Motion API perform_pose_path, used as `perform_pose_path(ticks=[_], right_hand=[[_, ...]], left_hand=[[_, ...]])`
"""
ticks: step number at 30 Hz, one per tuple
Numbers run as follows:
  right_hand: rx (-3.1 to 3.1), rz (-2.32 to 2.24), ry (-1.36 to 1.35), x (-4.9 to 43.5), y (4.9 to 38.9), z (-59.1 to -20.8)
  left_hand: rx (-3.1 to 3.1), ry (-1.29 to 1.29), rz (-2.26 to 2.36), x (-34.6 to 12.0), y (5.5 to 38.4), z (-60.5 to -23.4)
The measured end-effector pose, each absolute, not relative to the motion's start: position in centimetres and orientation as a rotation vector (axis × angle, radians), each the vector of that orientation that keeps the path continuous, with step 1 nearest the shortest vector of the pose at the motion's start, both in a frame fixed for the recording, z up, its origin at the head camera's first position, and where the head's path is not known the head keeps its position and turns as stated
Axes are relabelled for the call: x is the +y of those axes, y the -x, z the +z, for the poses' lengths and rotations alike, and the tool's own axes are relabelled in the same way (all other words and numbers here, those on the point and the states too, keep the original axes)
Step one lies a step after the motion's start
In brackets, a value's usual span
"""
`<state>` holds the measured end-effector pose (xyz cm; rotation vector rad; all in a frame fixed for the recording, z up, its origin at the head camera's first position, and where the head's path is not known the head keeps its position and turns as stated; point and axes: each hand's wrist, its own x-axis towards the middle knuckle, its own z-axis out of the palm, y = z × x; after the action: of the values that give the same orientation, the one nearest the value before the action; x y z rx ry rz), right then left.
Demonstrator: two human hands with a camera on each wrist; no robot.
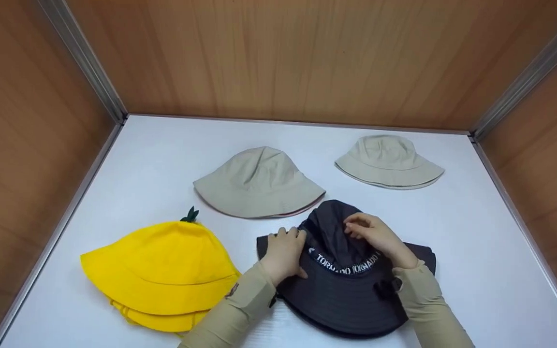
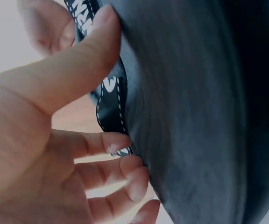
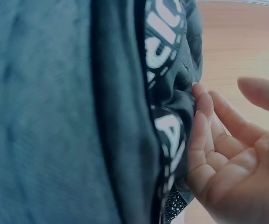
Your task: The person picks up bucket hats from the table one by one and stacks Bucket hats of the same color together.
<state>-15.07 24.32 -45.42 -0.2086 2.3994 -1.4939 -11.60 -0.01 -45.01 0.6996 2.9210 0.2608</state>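
A black bucket hat [image 1: 346, 304] lies at the front right, with a dark fabric crown rising behind its brim. White TORNADO lettering runs along the band [image 1: 346, 265] where brim and crown meet. My left hand [image 1: 284, 253] grips the hat's left side, its thumb on the brim; in the left wrist view its fingertips [image 2: 134, 163] lie at the band. On the crown's right side is my right hand [image 1: 375, 237], fingers bent and their tips touching the cloth in the right wrist view. Its thumb [image 3: 263, 93] stands apart from the fabric.
Yellow hats [image 1: 162, 270] with a green leaf tip lie stacked at the left, beside my left forearm. Behind the black hat are one beige bucket hat [image 1: 259, 186] near the middle and another beige hat [image 1: 389, 162] farther right. Wooden walls [image 1: 278, 58] enclose the white table [image 1: 491, 270].
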Motion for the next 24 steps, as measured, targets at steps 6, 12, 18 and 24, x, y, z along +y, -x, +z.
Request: perform_pose_path(ticks=[6,12,18,24], right_hand=[[2.353,-1.514,0.198,25.2,15.8,-43.9],[2.349,-1.51,0.116,27.2,18.0,-40.8],[2.484,-1.385,-0.059,30.3,21.7,-40.5],[2.564,-1.145,-0.221,33.3,24.4,-43.6]], left_hand=[[2.882,-0.648,0.241,0.4,11.9,-45.7],[2.877,-0.624,0.208,0.4,11.9,-45.8],[2.892,-0.602,0.215,0.2,11.7,-46.0],[2.876,-0.598,0.258,0.1,11.7,-46.3]])
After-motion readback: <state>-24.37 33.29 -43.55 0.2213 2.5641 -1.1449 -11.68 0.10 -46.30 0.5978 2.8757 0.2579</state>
